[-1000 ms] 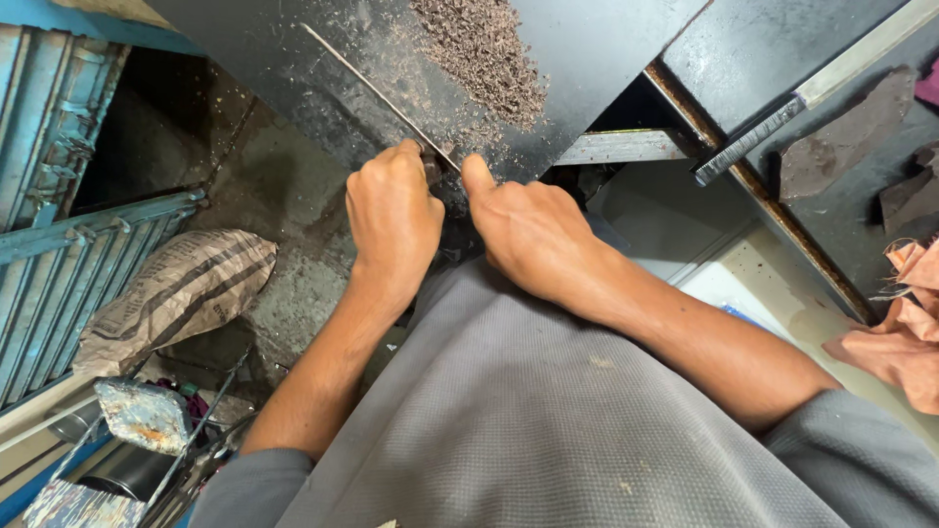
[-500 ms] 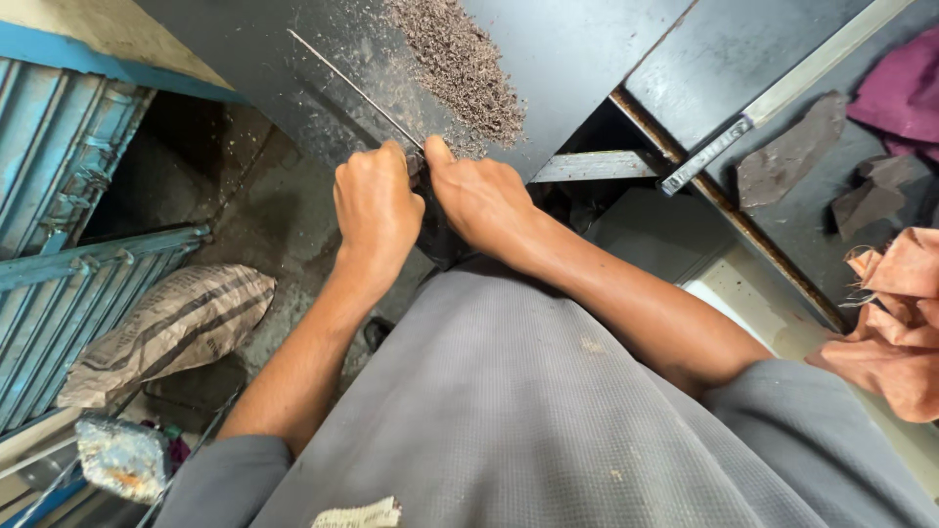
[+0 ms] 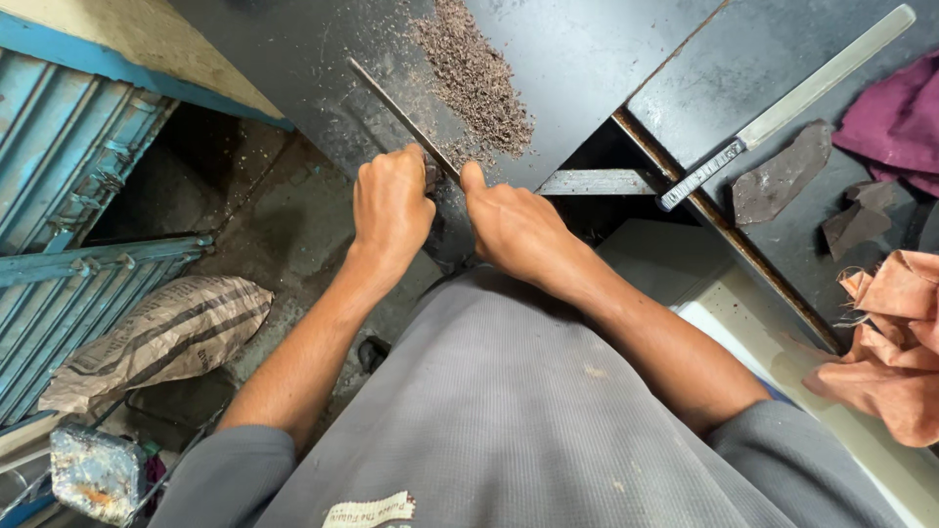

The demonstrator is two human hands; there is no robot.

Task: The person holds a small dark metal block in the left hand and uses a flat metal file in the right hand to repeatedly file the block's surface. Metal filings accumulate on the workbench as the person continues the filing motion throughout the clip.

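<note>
Hands close together at near edge of dark flat metal desk (image 3: 587,59). Left hand (image 3: 391,205) curled in closed grip around near end of thin grey metal rod (image 3: 396,110); right hand (image 3: 514,225) just right of it, thumb touching rod, grip closed as well. Rod slants up-left from grip across desk. Beyond grip, slightly right: heap of dark metal shavings (image 3: 474,78). Far right: long flat steel file (image 3: 782,110).

One thin metal rod (image 3: 401,115), one heap of dark shavings (image 3: 474,78). One long flat steel file (image 3: 787,106), two grey stone-like scraps (image 3: 781,186).
</note>
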